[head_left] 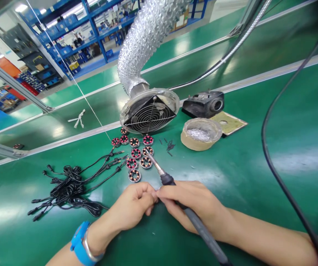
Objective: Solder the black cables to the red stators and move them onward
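My right hand (195, 207) is closed around a soldering iron (166, 179), whose metal tip points up and left over the round motor stators. My left hand (136, 203) is closed in a pinch, its fingertips meeting those of my right hand; whatever small thing lies between them is hidden. Just beyond my hands stand several motor stators (134, 175) with copper and red windings, grouped in loose rows. Left of them lies a pile of black cables (70, 186) with connectors, some bare ends reaching toward the stators.
A fume extractor fan (149, 114) on a silver duct (139, 48) hangs behind the stators. To its right are a tape roll (193, 144), a soldering iron stand (205, 104) and a yellow sponge (228, 123). Small black tube pieces (170, 146) lie nearby. A black cord (270, 159) loops at right.
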Tool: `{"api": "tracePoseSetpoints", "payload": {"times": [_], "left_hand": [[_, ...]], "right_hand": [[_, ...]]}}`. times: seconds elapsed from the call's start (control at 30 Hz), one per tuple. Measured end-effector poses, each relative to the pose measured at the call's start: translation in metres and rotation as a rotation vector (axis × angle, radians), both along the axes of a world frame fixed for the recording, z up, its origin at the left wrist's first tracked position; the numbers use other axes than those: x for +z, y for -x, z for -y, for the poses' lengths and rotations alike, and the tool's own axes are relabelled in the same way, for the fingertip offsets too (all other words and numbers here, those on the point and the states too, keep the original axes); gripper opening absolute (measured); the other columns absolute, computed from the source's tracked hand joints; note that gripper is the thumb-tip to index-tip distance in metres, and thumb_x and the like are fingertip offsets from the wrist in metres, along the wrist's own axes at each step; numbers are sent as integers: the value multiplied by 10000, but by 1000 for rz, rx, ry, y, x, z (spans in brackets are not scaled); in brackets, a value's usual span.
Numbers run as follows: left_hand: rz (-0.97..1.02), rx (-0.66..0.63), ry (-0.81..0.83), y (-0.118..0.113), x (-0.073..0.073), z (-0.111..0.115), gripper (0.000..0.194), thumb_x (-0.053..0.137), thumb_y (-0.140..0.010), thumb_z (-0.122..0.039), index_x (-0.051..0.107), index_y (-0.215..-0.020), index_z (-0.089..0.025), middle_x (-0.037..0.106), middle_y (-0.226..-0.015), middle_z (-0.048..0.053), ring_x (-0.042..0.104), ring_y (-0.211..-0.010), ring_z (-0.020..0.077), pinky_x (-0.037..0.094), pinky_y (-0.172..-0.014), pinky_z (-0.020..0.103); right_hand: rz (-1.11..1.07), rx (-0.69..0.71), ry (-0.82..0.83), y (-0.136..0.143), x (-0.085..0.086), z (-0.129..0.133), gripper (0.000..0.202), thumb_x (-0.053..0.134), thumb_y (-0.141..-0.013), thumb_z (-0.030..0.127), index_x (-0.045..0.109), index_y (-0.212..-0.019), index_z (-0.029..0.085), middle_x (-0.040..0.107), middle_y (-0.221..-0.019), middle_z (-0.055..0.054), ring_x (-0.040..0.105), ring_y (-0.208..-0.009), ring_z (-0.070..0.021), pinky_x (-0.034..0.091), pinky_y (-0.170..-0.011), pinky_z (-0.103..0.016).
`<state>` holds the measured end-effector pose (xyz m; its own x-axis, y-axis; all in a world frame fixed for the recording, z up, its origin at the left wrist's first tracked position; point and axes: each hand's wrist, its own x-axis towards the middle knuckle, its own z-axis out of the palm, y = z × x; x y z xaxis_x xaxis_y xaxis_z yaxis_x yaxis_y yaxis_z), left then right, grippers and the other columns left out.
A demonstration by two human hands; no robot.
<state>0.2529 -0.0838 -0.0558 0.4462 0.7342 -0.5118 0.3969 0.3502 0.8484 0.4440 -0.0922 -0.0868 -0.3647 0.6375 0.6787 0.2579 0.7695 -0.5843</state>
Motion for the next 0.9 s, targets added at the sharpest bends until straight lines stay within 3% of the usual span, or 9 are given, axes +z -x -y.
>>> {"api": "tracePoseSetpoints", "payload": {"times": [0.2, 0.43, 0.77, 0.9], "left_hand": [[2, 71, 27, -1, -1, -1, 330, 565, -813, -491, 504, -705, -185, 382, -492, -86, 278, -465, 79, 203, -469, 224], [24, 138, 17, -4, 0, -1, 334, 563, -800, -499, 505, -706, -185, 364, -478, -94, 250, -454, 76, 183, -458, 231], [-9, 137, 12, -5, 0, -2, 328, 535, -808, -495, 510, -726, -179, 365, -485, -89, 265, -454, 79, 181, -465, 231], [-1, 132, 17, -6, 0, -2, 325, 536, -802, -494, 512, -721, -180, 365, -485, -89, 268, -449, 78, 186, -463, 231]], "right_hand": [[78, 113, 227, -6, 3, -1, 309, 505, -779, 68, 505, -1047, 222, 640, -777, 25, 608, -607, -105, 499, -594, -206], [-1, -102, 204, 7, -1, -5, 216, 482, -836, 73, 539, -993, 209, 629, -695, 34, 585, -520, -87, 484, -530, -180], [-36, -66, 122, -6, 4, -7, 308, 501, -894, 45, 565, -1146, 210, 725, -888, -15, 698, -723, -111, 560, -685, -209], [-9, -34, 74, -24, 18, -6, 375, 505, -926, 129, 545, -1290, 209, 682, -803, -24, 637, -632, -137, 508, -571, -257]]}}
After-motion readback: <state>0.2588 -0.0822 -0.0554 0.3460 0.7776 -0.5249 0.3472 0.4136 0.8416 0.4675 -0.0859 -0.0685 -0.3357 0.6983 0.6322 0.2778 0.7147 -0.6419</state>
